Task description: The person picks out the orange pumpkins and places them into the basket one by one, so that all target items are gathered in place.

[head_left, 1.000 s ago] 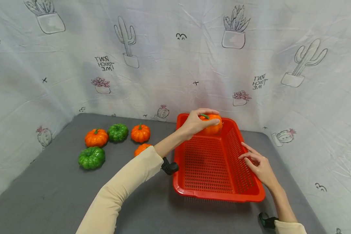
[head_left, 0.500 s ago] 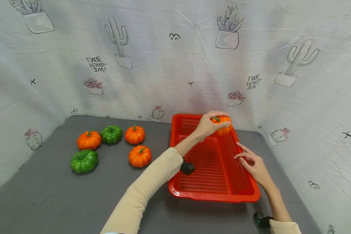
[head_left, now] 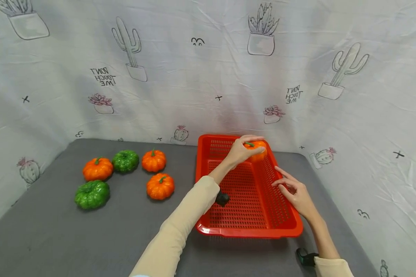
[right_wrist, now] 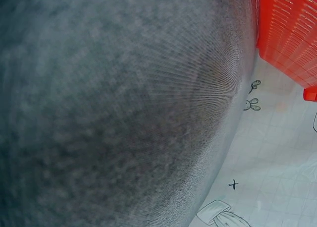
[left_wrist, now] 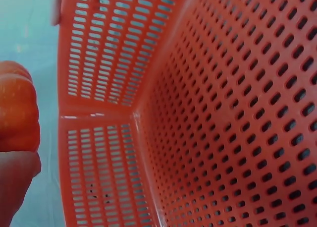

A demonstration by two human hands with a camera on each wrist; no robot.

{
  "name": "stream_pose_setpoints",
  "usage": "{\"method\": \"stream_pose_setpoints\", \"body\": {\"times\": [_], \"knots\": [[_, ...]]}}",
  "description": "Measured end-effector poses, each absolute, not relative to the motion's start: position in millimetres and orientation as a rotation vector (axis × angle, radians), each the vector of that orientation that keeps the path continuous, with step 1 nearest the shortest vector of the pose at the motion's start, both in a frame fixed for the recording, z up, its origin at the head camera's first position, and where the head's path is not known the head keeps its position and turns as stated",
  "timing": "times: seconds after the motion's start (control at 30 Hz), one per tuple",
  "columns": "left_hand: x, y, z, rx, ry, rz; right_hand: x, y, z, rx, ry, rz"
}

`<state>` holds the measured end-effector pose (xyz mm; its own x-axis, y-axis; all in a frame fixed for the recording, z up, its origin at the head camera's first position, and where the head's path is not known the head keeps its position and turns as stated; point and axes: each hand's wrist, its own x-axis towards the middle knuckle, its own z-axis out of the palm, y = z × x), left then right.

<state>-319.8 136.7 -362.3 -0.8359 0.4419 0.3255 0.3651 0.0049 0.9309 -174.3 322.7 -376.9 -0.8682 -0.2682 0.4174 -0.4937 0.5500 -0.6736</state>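
In the head view my left hand [head_left: 241,152] grips a small orange pumpkin [head_left: 257,149] with a green stem. It holds the pumpkin over the far right corner of a red perforated plastic basket [head_left: 247,232]. The left wrist view has the orange pumpkin [left_wrist: 19,110] at its left edge, with the thumb [left_wrist: 17,175] against it, and the basket's inside [left_wrist: 223,113] filling the rest. My right hand [head_left: 298,195] rests at the basket's right rim, its fingers loosely extended. The right wrist view catches only the basket's outer side [right_wrist: 292,38], not the hand.
Left of the basket, several pumpkins lie on the grey tabletop [head_left: 72,238]: orange ones [head_left: 160,186] and green ones [head_left: 92,194]. A white cloth [head_left: 180,84] printed with cactus drawings hangs behind the table and along its sides.
The left hand has carried the orange pumpkin rightward across the basket to its far right corner. The right hand stays at the rim. The head view has turned slightly right.
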Motion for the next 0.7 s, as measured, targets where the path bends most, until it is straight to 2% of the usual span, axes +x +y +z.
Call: {"method": "stream_pose_setpoints", "body": {"times": [0.23,0.57,0.7], "knots": [[-324.1,138.0,-367.9,0.831,2.257,1.914,-174.1,323.2,-377.0,0.635,-2.514,1.227],[-314.8,133.2,-373.1,0.596,2.156,2.02,-175.5,324.3,-377.8,0.618,-2.519,1.24],[-304.2,124.7,-369.6,0.586,2.141,1.983,-174.9,324.8,-378.4,0.621,-2.51,1.264]]}}
